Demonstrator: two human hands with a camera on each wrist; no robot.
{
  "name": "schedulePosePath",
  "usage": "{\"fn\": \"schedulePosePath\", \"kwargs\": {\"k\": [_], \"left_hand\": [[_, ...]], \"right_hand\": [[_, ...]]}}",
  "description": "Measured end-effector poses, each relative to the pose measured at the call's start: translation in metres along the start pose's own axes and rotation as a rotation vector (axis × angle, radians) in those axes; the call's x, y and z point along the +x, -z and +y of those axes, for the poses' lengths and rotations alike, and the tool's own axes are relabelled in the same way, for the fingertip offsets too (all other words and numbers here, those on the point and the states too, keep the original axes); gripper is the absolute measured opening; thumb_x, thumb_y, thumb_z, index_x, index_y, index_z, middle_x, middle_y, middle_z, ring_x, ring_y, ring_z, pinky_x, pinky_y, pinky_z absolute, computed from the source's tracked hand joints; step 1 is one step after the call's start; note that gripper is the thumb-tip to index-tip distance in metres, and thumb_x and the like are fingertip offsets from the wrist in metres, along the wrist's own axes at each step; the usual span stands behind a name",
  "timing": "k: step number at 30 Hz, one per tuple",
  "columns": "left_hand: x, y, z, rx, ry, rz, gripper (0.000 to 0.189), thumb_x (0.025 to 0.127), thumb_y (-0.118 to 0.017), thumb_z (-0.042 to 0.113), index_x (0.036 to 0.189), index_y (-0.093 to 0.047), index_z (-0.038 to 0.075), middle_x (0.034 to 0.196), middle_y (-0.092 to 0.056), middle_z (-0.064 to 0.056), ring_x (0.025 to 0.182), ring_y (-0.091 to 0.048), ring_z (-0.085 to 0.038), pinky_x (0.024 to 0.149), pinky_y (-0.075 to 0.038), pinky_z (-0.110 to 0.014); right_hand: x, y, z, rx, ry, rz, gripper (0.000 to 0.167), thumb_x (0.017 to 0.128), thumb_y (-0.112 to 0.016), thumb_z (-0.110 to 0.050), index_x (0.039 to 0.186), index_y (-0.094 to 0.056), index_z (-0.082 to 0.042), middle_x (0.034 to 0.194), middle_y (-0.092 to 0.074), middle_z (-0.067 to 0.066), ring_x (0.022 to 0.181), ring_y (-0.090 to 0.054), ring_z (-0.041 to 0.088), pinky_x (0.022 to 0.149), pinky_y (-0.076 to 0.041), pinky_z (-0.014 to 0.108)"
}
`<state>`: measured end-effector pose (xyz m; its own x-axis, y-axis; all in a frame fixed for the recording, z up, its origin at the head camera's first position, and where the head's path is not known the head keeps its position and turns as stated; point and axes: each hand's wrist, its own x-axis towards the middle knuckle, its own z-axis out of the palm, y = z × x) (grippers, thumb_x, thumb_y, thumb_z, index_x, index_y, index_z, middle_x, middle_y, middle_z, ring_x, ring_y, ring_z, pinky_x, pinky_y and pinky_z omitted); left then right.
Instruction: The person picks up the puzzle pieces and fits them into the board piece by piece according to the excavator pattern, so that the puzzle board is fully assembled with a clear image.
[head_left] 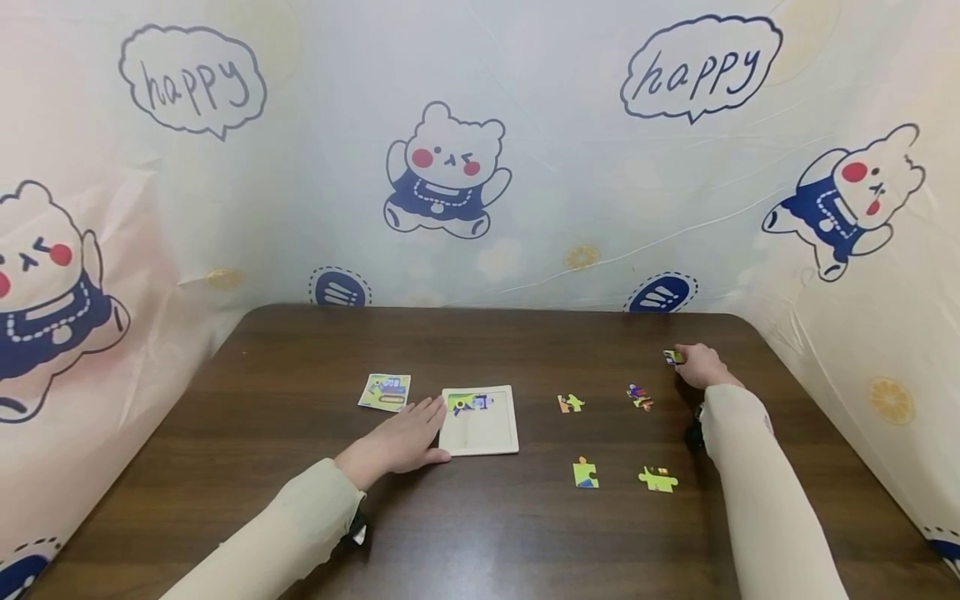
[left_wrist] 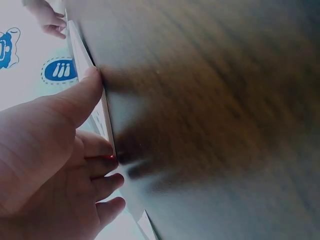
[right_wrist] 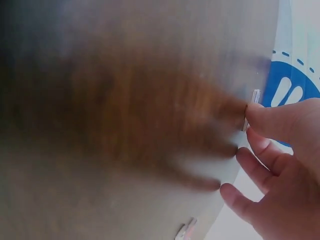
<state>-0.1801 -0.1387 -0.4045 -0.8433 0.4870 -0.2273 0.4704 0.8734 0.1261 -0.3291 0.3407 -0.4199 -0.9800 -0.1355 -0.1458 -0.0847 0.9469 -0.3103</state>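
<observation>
My left hand lies at the left edge of a white puzzle tray, its fingers fairly straight; the left wrist view has the thumb against the tray's side. Joined puzzle pieces with a purple vehicle part fill some of the tray's upper left. At the far right of the table, my right hand pinches a green puzzle piece at the table surface. In the right wrist view the piece shows edge-on between thumb and index finger.
Loose pieces lie right of the tray: an orange-green piece, a purple-red one, a green-blue one and a green one. A picture card lies left of the tray. A printed cloth hangs behind the table.
</observation>
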Motion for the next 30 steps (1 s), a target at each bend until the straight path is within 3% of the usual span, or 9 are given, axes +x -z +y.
{"fn": "schedulePosePath", "kwargs": {"k": [3,6,11,18,24,30], "left_hand": [[0.0,0.001,0.001,-0.006,0.001,0.001,0.073,0.09,-0.056,0.041,0.138,-0.032,-0.008,0.146,-0.026,-0.02,0.133,-0.024,-0.034,0.106,-0.021,-0.046],[-0.001,0.001,0.001,-0.007,0.0,0.001,0.073,0.09,-0.056,0.041,0.139,-0.032,-0.008,0.146,-0.026,-0.02,0.133,-0.023,-0.034,0.106,-0.021,-0.046],[0.0,0.0,0.0,-0.001,-0.004,0.001,0.074,0.09,-0.056,0.042,0.139,-0.032,-0.008,0.146,-0.026,-0.02,0.133,-0.024,-0.034,0.106,-0.022,-0.046],[0.001,-0.002,-0.002,0.002,0.002,-0.007,0.074,0.09,-0.056,0.042,0.139,-0.031,-0.007,0.146,-0.025,-0.019,0.133,-0.023,-0.033,0.106,-0.021,-0.045],[0.002,-0.003,-0.002,-0.002,0.01,-0.005,0.075,0.089,-0.056,0.043,0.14,-0.031,-0.007,0.147,-0.024,-0.019,0.134,-0.022,-0.033,0.107,-0.02,-0.045],[0.002,-0.003,-0.002,-0.002,0.007,0.0,0.074,0.09,-0.056,0.042,0.139,-0.031,-0.007,0.146,-0.025,-0.02,0.134,-0.023,-0.033,0.107,-0.021,-0.046]], "right_hand": [[-0.001,0.003,-0.001,-0.015,-0.044,-0.037,0.05,0.092,-0.048,-0.012,0.135,-0.034,0.009,0.128,-0.035,0.039,0.113,-0.031,0.057,0.087,-0.028,0.07],[-0.003,0.005,-0.002,-0.03,-0.032,-0.028,0.046,0.092,-0.049,-0.012,0.131,-0.039,0.011,0.125,-0.04,0.038,0.111,-0.035,0.056,0.086,-0.031,0.068],[-0.006,0.006,0.001,-0.024,-0.003,0.019,0.04,0.089,-0.056,-0.015,0.118,-0.048,0.012,0.112,-0.05,0.034,0.098,-0.047,0.048,0.079,-0.037,0.065],[-0.008,0.004,-0.002,0.039,0.031,0.096,0.04,0.087,-0.061,-0.016,0.11,-0.05,0.016,0.1,-0.054,0.031,0.088,-0.052,0.041,0.079,-0.042,0.057],[-0.007,0.01,-0.025,0.124,0.088,0.174,0.044,0.089,-0.06,-0.016,0.116,-0.047,0.016,0.101,-0.056,0.03,0.087,-0.054,0.037,0.078,-0.044,0.052],[-0.01,0.016,-0.064,0.184,0.162,0.2,0.044,0.09,-0.061,-0.017,0.12,-0.047,0.011,0.101,-0.057,0.025,0.086,-0.054,0.033,0.075,-0.045,0.047]]}}
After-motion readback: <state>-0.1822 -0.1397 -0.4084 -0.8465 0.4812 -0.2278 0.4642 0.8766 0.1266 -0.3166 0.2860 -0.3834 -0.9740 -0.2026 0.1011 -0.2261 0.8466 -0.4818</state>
